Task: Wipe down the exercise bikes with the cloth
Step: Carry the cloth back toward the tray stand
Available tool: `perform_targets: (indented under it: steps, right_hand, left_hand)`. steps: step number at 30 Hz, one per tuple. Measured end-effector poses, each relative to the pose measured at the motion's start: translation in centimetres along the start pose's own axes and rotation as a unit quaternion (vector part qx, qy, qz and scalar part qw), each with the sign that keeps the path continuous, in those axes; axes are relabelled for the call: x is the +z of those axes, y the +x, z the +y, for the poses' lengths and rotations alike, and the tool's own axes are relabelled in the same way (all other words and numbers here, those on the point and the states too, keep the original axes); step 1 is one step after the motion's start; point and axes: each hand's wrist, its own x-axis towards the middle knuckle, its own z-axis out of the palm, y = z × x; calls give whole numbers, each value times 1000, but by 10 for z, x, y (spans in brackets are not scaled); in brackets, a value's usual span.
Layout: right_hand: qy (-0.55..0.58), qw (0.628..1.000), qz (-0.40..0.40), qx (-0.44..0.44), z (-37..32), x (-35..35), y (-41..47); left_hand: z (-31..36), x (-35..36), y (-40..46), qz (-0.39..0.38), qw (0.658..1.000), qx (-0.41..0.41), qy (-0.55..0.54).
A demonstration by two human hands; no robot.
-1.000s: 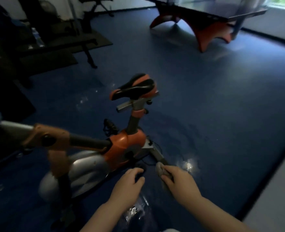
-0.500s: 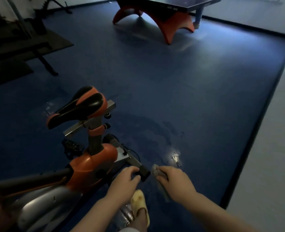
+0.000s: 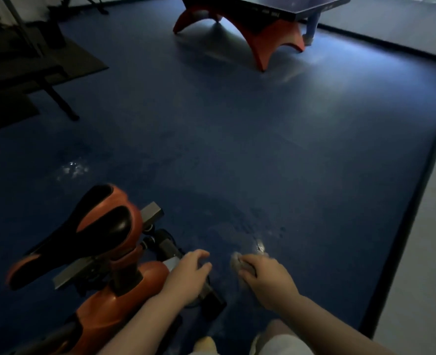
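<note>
Orange-and-black exercise bike (image 3: 104,272) stands at near left on the blue floor (image 3: 263,162), saddle (image 3: 83,231) tilted. From the head view I record my left hand (image 3: 186,278) resting on the bike's dark rear base bar (image 3: 209,298), fingers curled loosely, grasping nothing. My right hand (image 3: 265,280), just right of it, is clenched around the grey cloth (image 3: 237,265). A table-tennis table (image 3: 263,11) stands far off.

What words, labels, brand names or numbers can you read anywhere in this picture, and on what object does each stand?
No text can be read.
Table tennis table: faint light marks on its edge, too blurred to read.
Exercise bike: no label visible.
Cloth in the right hand: no print visible.
</note>
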Motion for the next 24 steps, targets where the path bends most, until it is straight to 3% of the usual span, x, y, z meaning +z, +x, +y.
perform_targets:
  steps: [7, 16, 24]
  right_hand:
    - [-10, 998, -25, -52, 17, -40, 114]
    - [-82, 982, -81, -150, 46, -138, 285]
    - [-120, 953, -145, -239, -20, -165, 401]
  left_hand:
    - [21, -17, 86, 60, 997, -39, -21]
    - [97, -22, 205, 144, 976, -113, -115]
    - [102, -73, 241, 263, 935, -173, -165]
